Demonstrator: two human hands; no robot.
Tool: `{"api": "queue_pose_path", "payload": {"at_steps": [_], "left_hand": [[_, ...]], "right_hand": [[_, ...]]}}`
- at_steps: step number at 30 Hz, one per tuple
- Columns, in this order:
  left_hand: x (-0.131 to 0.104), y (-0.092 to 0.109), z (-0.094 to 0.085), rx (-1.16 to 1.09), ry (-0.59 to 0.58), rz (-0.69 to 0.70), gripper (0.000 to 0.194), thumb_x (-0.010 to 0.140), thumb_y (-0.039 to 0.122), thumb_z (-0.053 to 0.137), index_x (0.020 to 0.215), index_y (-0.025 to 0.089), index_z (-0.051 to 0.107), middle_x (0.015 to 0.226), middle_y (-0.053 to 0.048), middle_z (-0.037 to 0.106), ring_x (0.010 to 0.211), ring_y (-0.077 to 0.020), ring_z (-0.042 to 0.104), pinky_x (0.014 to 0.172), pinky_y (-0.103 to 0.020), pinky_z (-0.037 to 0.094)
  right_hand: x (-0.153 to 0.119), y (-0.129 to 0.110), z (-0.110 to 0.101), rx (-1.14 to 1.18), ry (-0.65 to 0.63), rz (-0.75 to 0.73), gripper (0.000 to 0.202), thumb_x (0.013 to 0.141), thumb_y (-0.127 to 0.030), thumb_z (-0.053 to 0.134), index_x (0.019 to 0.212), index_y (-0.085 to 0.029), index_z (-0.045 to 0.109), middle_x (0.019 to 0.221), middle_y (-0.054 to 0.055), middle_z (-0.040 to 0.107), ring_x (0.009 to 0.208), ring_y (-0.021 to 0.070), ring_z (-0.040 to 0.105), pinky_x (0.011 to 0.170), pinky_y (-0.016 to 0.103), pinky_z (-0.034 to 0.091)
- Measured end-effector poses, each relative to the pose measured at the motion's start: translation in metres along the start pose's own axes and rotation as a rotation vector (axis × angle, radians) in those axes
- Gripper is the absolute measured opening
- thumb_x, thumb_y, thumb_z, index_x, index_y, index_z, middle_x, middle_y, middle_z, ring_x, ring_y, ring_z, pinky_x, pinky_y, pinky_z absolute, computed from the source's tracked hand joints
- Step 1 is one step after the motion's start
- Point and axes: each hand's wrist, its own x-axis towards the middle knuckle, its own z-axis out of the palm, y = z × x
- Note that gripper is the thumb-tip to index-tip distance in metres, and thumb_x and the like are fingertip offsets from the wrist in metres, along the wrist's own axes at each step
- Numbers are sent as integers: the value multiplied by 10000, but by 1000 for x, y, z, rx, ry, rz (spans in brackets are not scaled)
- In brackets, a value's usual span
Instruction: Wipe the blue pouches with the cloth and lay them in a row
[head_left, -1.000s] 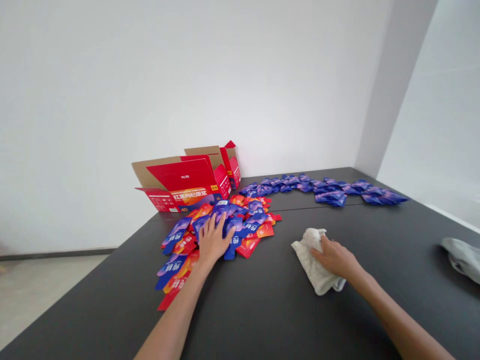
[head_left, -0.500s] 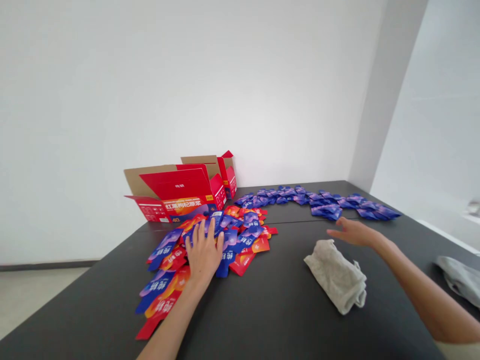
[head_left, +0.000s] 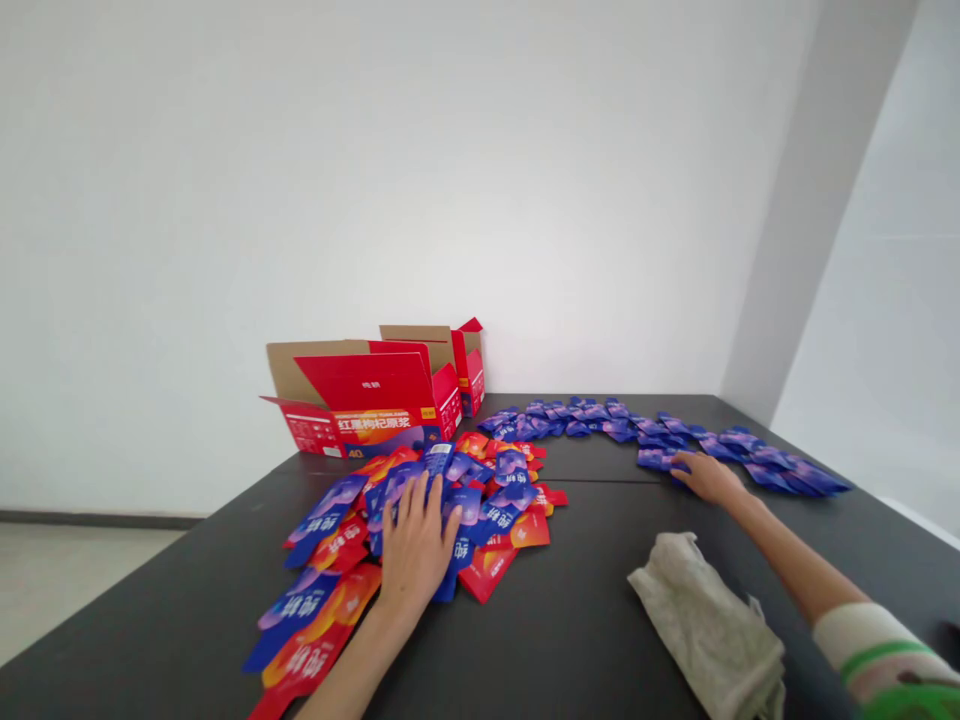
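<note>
My left hand (head_left: 418, 540) lies spread on a heap of red and blue printed sachets (head_left: 495, 520), fingers apart over the blue ones. Red sachets (head_left: 487, 572) stick out at the heap's edges. Farther off on the right, my right hand (head_left: 709, 478) has its fingers bent over the right end of a blue sachet (head_left: 654, 458), which rests on the table. Part of that sachet is hidden under the fingertips. Behind it runs a long, curved row of overlapping blue sachets (head_left: 600, 418).
Two open red cartons with raised flaps, the nearer carton (head_left: 382, 425) and the farther carton (head_left: 472, 375), stand at the back left. A crumpled grey cloth (head_left: 705, 620) lies at front right on the dark table (head_left: 570, 620). A white wall (head_left: 570, 200) rises behind.
My right hand has reached forward from above the cloth to the near blue sachet and closed on its end. My left hand stays spread on the heap. The view has shifted slightly.
</note>
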Motion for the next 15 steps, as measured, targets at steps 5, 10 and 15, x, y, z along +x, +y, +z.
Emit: {"api": "queue_pose_path", "payload": {"at_steps": [5,10,15], "left_hand": [[-2,28,-25,-243,4,116,486,941,371,362,1363,136,411,1439,-135,384,1349,-273,309,1128,-488,210],[-20,67,-64,-714,-175,203,414,953,367,369,1338,224,420,1425,-80,393,1332,-210,339,1117,-408,284],[-44,93,-93,-1206,-633,259,538,925,425,446,1415,244,314,1427,-98,395,1307,-225,377,1070,-396,348]], "right_hand": [[-15,19,-6,-105,-62,14,309,910,-142,388,1086,-102,638,1001,177,660,974,281,621,815,354,433],[-82,5,-32,-18,171,-188,339,947,-249,355,1171,-167,595,1110,126,642,990,256,612,832,348,455],[-178,-67,-57,340,188,-774,288,947,-181,378,1161,-197,571,1042,76,655,940,158,610,803,263,473]]}}
